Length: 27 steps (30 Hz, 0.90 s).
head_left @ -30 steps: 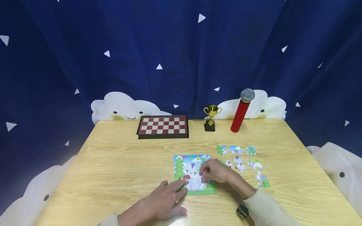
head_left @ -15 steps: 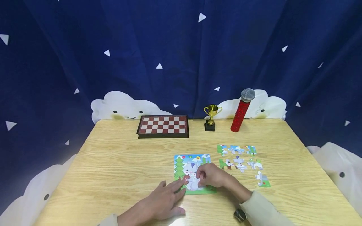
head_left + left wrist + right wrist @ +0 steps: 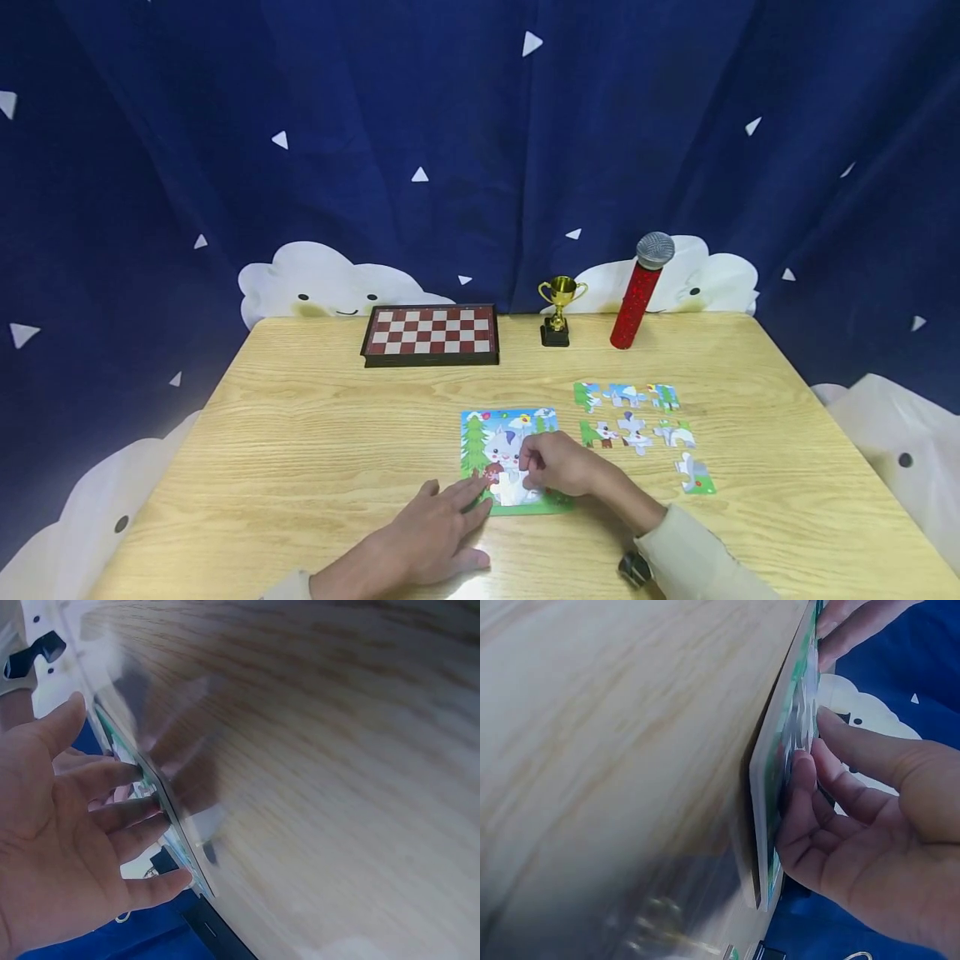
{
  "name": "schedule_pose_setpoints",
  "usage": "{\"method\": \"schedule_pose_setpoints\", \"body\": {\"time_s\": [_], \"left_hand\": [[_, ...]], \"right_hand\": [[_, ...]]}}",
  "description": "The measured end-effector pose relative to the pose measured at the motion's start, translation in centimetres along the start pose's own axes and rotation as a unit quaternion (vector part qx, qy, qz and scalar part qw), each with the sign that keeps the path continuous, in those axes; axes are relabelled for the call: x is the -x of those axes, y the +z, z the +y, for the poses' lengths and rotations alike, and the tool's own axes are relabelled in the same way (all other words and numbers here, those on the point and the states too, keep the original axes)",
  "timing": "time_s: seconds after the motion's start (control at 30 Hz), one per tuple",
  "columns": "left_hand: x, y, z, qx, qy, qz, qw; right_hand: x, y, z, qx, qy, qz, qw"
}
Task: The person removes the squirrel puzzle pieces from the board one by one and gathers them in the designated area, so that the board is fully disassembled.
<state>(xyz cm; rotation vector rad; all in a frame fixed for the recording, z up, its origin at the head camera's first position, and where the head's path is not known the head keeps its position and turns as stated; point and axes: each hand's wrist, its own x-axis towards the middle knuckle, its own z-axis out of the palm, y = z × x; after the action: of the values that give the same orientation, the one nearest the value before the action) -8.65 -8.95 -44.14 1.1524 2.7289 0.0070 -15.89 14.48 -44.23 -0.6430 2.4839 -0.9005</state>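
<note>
A square picture puzzle board (image 3: 474, 446) with a grey-white squirrel, green trees and blue sky lies on the wooden table. Fingertips of my left hand (image 3: 442, 529) rest on its lower left part, the fingers spread and fairly straight. Over the board's right side, my right hand (image 3: 566, 467) pinches a pale puzzle piece (image 3: 512, 490), which catches the light above the picture. In the right wrist view, thumb and curled fingers of the right hand (image 3: 877, 817) are close against the board's face (image 3: 780, 757); the held piece is partly hidden there.
Several loose puzzle pieces (image 3: 633, 433) lie in rows right of the board, one corner piece (image 3: 696, 473) nearest me. Along the back stand a checkered board box (image 3: 431, 333), a small gold trophy (image 3: 558, 308) and a red microphone (image 3: 637, 300). A blue curtain (image 3: 480, 125) hangs behind.
My right hand has moved slightly left over the board, and the pinched piece now shows bright with glare. The left hand stays on the board.
</note>
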Motion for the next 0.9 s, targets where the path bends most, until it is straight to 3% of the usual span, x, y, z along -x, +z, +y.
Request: {"method": "schedule_pose_setpoints", "body": {"time_s": [0.47,0.7,0.9], "left_hand": [[0.0,-0.3,-0.1,0.003,0.006,0.008,0.9999],[0.0,-0.3,-0.1,0.002,0.005,0.006,1.0],[0.1,-0.3,-0.2,0.002,0.006,0.006,1.0]], "right_hand": [[0.2,-0.6,-0.1,-0.01,-0.018,-0.001,1.0],[0.8,-2.0,0.9,-0.017,-0.046,-0.002,0.999],[1.9,-3.7,2.0,-0.025,-0.036,0.004,0.999]]}}
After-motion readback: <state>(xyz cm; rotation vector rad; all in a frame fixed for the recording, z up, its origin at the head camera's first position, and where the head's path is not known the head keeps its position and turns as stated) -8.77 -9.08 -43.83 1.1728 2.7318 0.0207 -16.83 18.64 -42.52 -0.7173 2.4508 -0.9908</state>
